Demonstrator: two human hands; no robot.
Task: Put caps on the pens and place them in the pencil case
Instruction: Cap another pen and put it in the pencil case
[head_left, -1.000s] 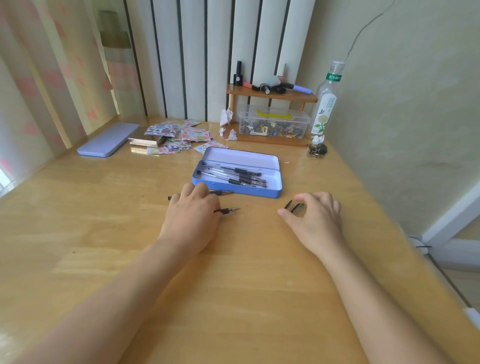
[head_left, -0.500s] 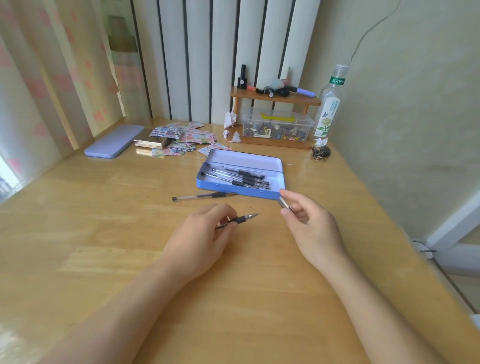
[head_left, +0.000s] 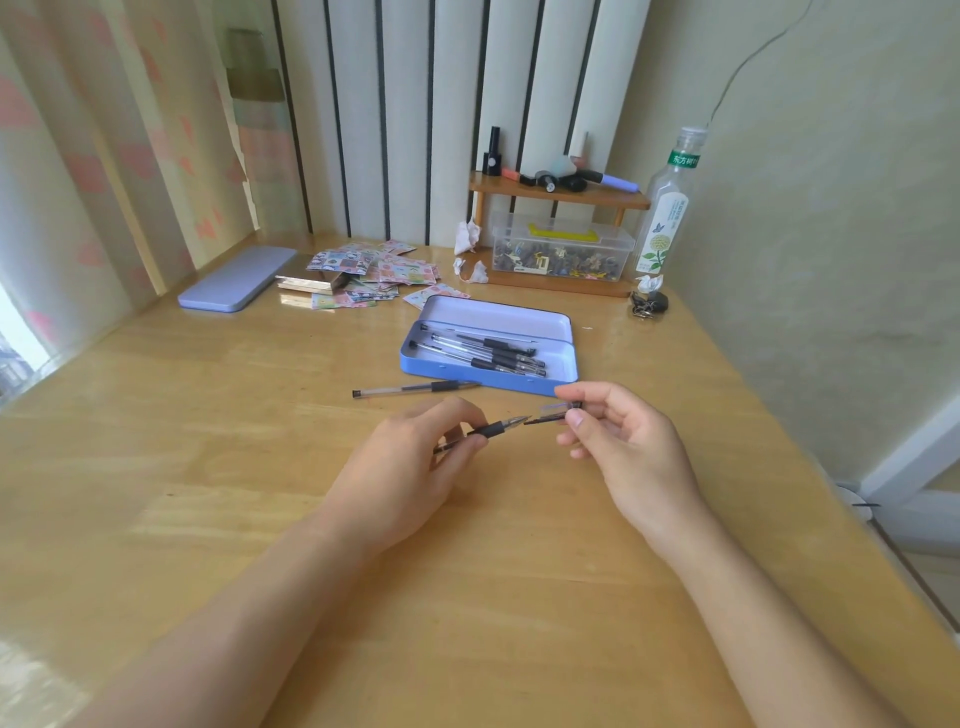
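Pen (head_left: 491, 430) pinched in our left hand (head_left: 410, 467) now nearly meets the cap (head_left: 553, 415), seemingly clear, clamped in our right hand (head_left: 623, 441); both have risen before the pencil case (head_left: 488, 370).

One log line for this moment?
left hand: holds pen | right hand: holds cap | cap: off | pencil case: open

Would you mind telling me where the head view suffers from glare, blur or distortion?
Head view: daylight from the left throws glare streaks across the table; the wide-angle lens bows the wall stripes and table edges; the cap in the right hand is smeared by motion blur, while the pen in the left hand and the pencil case stay fairly sharp.
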